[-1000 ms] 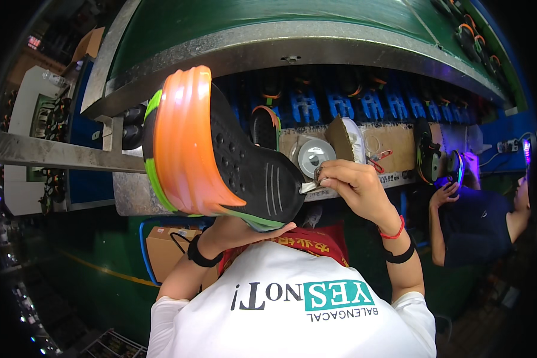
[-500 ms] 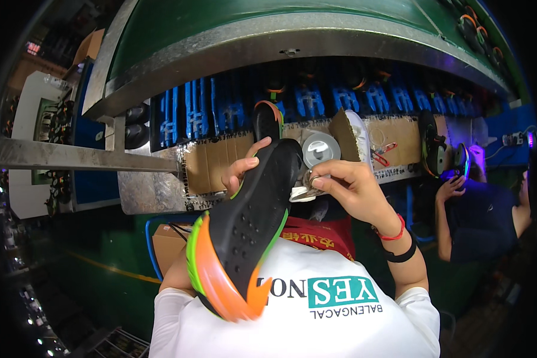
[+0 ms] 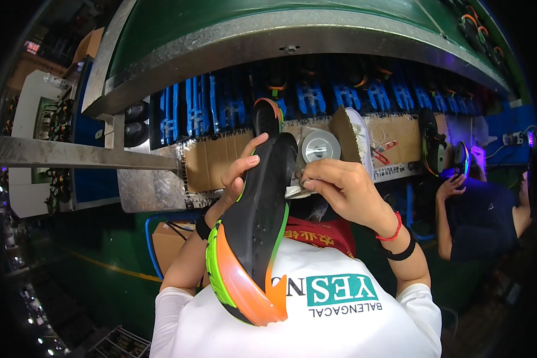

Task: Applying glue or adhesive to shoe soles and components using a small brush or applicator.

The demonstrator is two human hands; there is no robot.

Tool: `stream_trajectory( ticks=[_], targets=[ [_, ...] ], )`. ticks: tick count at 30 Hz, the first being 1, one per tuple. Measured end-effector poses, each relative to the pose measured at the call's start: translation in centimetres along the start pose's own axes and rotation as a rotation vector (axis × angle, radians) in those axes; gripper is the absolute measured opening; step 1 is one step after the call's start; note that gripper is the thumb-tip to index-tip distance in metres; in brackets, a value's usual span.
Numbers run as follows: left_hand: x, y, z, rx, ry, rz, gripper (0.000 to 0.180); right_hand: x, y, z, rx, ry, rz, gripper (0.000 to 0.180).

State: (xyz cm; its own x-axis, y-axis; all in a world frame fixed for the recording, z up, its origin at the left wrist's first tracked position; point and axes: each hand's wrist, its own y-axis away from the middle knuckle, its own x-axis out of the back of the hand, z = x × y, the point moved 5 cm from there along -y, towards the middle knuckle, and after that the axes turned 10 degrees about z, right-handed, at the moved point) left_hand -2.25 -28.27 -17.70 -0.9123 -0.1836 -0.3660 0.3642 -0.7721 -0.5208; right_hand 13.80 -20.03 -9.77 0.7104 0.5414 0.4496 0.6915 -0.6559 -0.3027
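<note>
So in about 1 second the left hand [image 3: 240, 173] had flipped the black sneaker [image 3: 258, 227] from sole-up to heel-toward-chest and held it wrapped tight, while the right hand [image 3: 340, 190] pinched a small white cloth [image 3: 296, 191] against its side, apparently wiping there.

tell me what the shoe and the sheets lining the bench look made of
Shoe: matte black upper, probably synthetic, dotted with small holes; glossy orange and green sole, likely moulded rubber or foam. Sheets: brown corrugated cardboard, dull, with ragged cut edges.
</note>
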Motion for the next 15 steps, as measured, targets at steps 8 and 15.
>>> stream_trajectory(
  ticks=[8, 15],
  targets=[
    [-0.2, -0.1, -0.2, 0.145, 0.171, 0.060, 0.042, 0.1, 0.3, 0.4, -0.087, -0.141, -0.089, 0.010],
    [-0.6, -0.2, -0.5, 0.315, 0.224, 0.176, 0.040, 0.8, 1.2, 1.0, -0.159, -0.284, -0.061, 0.013]
  ],
)
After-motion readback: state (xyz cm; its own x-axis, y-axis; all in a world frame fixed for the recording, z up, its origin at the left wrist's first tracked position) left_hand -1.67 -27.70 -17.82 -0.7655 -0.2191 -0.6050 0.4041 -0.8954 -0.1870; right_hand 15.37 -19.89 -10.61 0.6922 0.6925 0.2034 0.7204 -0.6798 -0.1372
